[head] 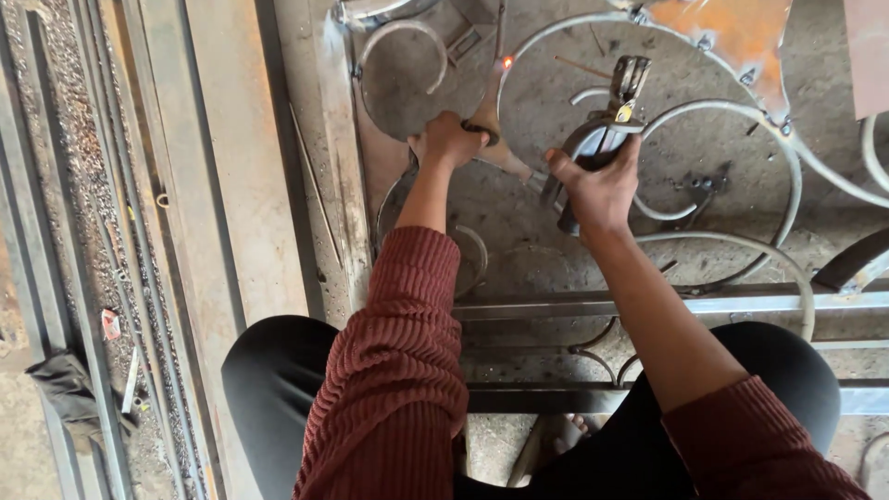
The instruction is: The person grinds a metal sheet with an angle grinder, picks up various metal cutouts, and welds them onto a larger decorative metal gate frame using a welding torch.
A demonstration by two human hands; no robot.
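Head view: left hand grips a metal leaf piece, right hand grips the electrode holder beside it.

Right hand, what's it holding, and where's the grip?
The right hand holds a welding electrode holder, gripped around its dark handle at the lower end.

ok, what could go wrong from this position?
1. The left hand is bare and holds the pointed metal piece whose tip glows: a burn seems likely.
2. The right hand, also bare, holds the electrode holder close by, so sparks might reach skin or the knitted sleeve.
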